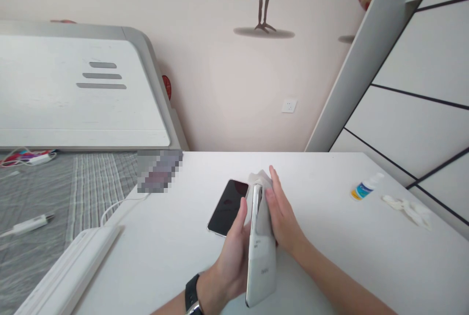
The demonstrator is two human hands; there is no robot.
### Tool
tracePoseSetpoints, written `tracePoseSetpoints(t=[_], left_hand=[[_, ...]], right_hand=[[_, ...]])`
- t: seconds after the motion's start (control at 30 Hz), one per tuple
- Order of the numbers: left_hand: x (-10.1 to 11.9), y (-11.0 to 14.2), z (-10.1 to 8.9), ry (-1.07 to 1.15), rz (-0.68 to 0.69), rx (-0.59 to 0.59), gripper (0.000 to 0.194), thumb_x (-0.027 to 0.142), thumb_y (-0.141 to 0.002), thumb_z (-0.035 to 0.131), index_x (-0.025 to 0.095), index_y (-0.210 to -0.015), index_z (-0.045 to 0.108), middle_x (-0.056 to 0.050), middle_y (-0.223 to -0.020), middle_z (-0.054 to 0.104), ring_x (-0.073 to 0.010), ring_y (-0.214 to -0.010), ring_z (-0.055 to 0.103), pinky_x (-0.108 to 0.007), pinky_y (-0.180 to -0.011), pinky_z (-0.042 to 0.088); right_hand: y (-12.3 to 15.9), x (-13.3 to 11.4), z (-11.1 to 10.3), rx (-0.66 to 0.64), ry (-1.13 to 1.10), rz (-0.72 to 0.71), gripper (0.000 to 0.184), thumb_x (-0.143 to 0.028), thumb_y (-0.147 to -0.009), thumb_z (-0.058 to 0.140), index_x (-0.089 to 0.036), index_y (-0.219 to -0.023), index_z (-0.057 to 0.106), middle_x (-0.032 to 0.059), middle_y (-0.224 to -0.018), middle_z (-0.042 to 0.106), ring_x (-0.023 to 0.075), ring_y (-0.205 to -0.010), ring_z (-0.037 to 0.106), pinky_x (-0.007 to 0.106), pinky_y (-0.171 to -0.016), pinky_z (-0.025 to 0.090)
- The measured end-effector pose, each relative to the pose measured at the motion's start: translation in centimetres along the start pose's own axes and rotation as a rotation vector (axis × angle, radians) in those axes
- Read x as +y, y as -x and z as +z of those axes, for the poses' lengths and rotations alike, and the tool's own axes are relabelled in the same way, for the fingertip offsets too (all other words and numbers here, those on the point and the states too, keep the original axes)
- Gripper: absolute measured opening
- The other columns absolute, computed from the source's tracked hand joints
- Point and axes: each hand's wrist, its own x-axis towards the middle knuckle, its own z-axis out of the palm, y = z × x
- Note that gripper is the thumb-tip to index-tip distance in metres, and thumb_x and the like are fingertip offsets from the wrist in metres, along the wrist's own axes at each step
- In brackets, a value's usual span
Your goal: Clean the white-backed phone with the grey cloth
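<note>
A silvery-white phone stands tilted on its long edge between my hands, its pale back toward the right. My left hand, with a black-strapped watch at the wrist, grips it from the left side, thumb pointing up. My right hand presses a thin greyish cloth against the phone's back near the camera end, fingers fairly straight. Part of the cloth sticks up past the phone's top. Just behind my left thumb lies a second phone, dark screen up, partly hidden by that hand.
A small white bottle with a blue and yellow label lies to the right, beside a crumpled white cloth. At left are a long white object with a cable and a blurred-out item by the white table's edge.
</note>
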Motion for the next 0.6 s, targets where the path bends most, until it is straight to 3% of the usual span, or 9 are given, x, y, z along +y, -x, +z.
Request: tracePoseSetpoints(t=[0.1, 0.27, 0.37, 0.43, 0.5, 0.6], left_hand=[[0.3, 0.2, 0.2, 0.001, 0.028, -0.061, 0.062, 0.063, -0.094, 0.058, 0.016, -0.133, 0.068, -0.014, -0.128, 0.072, -0.0347, -0.135, 0.056, -0.044, -0.12, 0.033], [1.6, -0.1, -0.4, 0.012, 0.226, -0.03, 0.053, 0.056, -0.098, 0.056, 0.022, -0.138, 0.064, -0.007, -0.13, 0.071, -0.0291, -0.133, 0.058, -0.038, -0.121, 0.03], [2.1, -0.2, -0.4, 0.031, 0.239, -0.027, 0.057, 0.059, -0.099, 0.053, 0.02, -0.14, 0.062, -0.008, -0.13, 0.072, -0.0289, -0.129, 0.061, -0.038, -0.119, 0.033], [2.3, -0.3, -0.3, 0.04, 0.236, -0.002, 0.061, 0.06, -0.099, 0.051, 0.019, -0.143, 0.06, -0.01, -0.128, 0.072, -0.03, -0.124, 0.064, -0.039, -0.116, 0.038], [2.6, -0.3, -0.1, 0.032, 0.253, 0.026, 0.062, 0.06, -0.097, 0.055, 0.02, -0.144, 0.058, -0.01, -0.124, 0.074, -0.0308, -0.117, 0.068, -0.04, -0.111, 0.043], [3.1, -0.2, 0.1, -0.028, 0.313, 0.077, 0.062, 0.058, -0.095, 0.06, 0.021, -0.145, 0.057, -0.01, -0.117, 0.076, -0.0297, -0.105, 0.072, -0.04, -0.101, 0.05]], right_hand=[[1.7, -0.3, 1.0, -0.008, -0.124, 0.087, 0.061, -0.046, -0.108, 0.022, -0.026, -0.164, 0.007, 0.0048, -0.172, 0.011, 0.0232, -0.158, 0.01, 0.052, -0.128, 0.017], [4.4, -2.8, 2.4, -0.115, -0.043, -0.091, 0.069, -0.04, -0.107, 0.028, -0.024, -0.163, -0.01, 0.0039, -0.172, -0.006, 0.0262, -0.158, -0.003, 0.053, -0.129, 0.013], [3.8, -2.9, 2.4, -0.125, -0.138, -0.078, 0.075, -0.044, -0.106, 0.036, -0.024, -0.163, -0.009, 0.0042, -0.172, -0.004, 0.0256, -0.158, -0.001, 0.053, -0.128, 0.011], [3.1, -2.4, 2.3, -0.088, -0.286, 0.012, 0.075, -0.046, -0.105, 0.043, -0.025, -0.164, 0.0, 0.006, -0.172, 0.009, 0.024, -0.158, 0.01, 0.049, -0.128, 0.018], [2.4, -2.0, 2.1, -0.049, -0.431, 0.091, 0.067, -0.048, -0.102, 0.05, -0.026, -0.16, 0.024, 0.0083, -0.165, 0.032, 0.0251, -0.152, 0.031, 0.043, -0.123, 0.033], [1.9, -1.7, 1.7, -0.077, -0.567, 0.179, 0.042, -0.052, -0.096, 0.061, -0.023, -0.125, 0.063, 0.0085, -0.129, 0.065, 0.0257, -0.119, 0.061, 0.034, -0.095, 0.053]])
